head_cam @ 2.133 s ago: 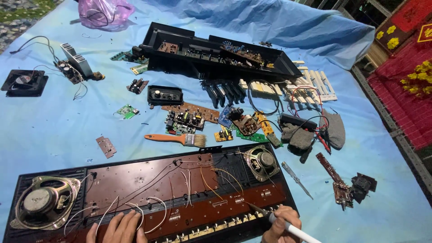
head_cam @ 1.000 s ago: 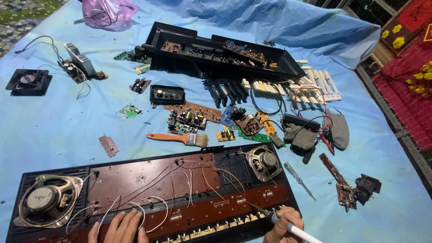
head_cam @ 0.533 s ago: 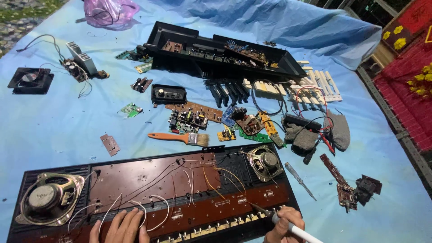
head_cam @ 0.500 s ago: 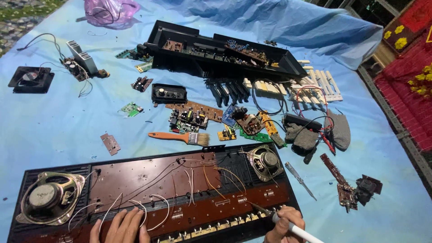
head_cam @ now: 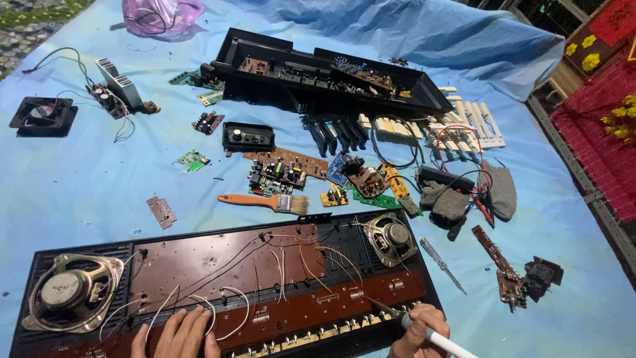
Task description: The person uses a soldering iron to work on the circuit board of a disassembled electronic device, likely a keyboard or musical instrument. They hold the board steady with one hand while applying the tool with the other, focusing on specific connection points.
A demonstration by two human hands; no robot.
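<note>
An opened electronic keyboard case (head_cam: 411,268) lies face down in front of me, showing a brown circuit board (head_cam: 225,265), thin wires, and a round speaker at each end (head_cam: 69,292) (head_cam: 392,237). My left hand (head_cam: 177,335) rests flat on the board's near edge, fingers together, holding nothing. My right hand (head_cam: 419,330) grips a white-handled soldering iron (head_cam: 397,314) like a pen. Its metal tip touches the lower right part of the board.
On the blue cloth (head_cam: 79,179) lie an orange-handled brush (head_cam: 265,201), several small circuit boards (head_cam: 278,174), a black keyboard shell (head_cam: 331,79), loose keys (head_cam: 457,126), a screwdriver (head_cam: 442,265), grey gloves (head_cam: 464,195), a cooling fan (head_cam: 41,114) and a pink bag (head_cam: 162,13).
The view drifted slightly. My left hand's fingers shifted a little on the board. The right hand stays in place with the iron.
</note>
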